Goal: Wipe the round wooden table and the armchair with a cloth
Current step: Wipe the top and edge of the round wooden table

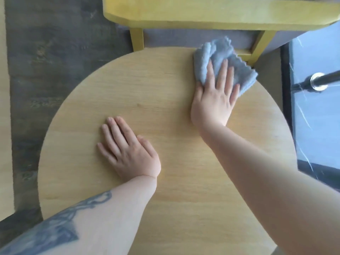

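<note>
Items counted in view. Round wooden table: one. Blue cloth: one, crumpled, at the far right edge of the table. Hands: two, the left hand and the right hand. Yellow wooden armchair frame: one, with two of its legs showing. Chrome-ended pole at the right: one. Tattooed forearm: one.

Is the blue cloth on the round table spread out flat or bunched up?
Bunched up. The blue cloth lies in rumpled folds at the far edge of the round table, with the right hand pressing straight fingers on it.
</note>
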